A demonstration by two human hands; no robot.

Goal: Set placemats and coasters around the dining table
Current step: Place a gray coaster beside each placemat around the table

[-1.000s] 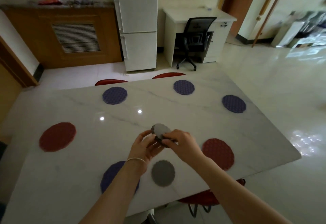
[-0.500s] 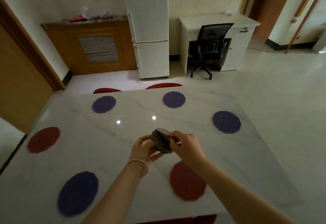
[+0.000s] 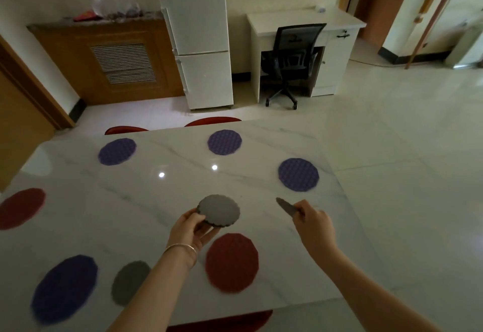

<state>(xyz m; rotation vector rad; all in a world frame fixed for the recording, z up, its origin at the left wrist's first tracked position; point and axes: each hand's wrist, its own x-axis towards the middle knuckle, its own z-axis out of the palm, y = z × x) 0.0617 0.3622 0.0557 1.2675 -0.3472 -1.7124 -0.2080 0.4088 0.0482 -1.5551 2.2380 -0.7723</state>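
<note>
Standing at the near edge of the marble dining table (image 3: 261,190). My left hand (image 3: 189,229) holds a small stack of grey coasters (image 3: 219,211) from below, thumb on the near rim, fingers curled underneath; the stack sits roughly level above the tabletop, not touching it.

My right hand (image 3: 313,223) is out to the right, apart from the left, pinching a single grey coaster (image 3: 287,208) at one edge. It shows nearly edge-on, tilted, over the bare marble between the red placemat (image 3: 232,262) near me and the purple placemat (image 3: 298,174) on the right side. It looks to be clear of the surface, though the blur makes that uncertain.

One more grey coaster on the table (image 3: 130,282) lies flat between the near-left purple placemat (image 3: 64,288) and the red one, partly crossed by my left forearm.

Other mats down: a red placemat at the far left (image 3: 22,207), and two purple ones along the far side (image 3: 117,151) (image 3: 224,142). Red chair backs (image 3: 213,121) show past the far edge.

Beyond the table: a white fridge (image 3: 201,44), a white desk (image 3: 305,20) with a black office chair (image 3: 290,62), a wooden cabinet (image 3: 109,59)
</note>
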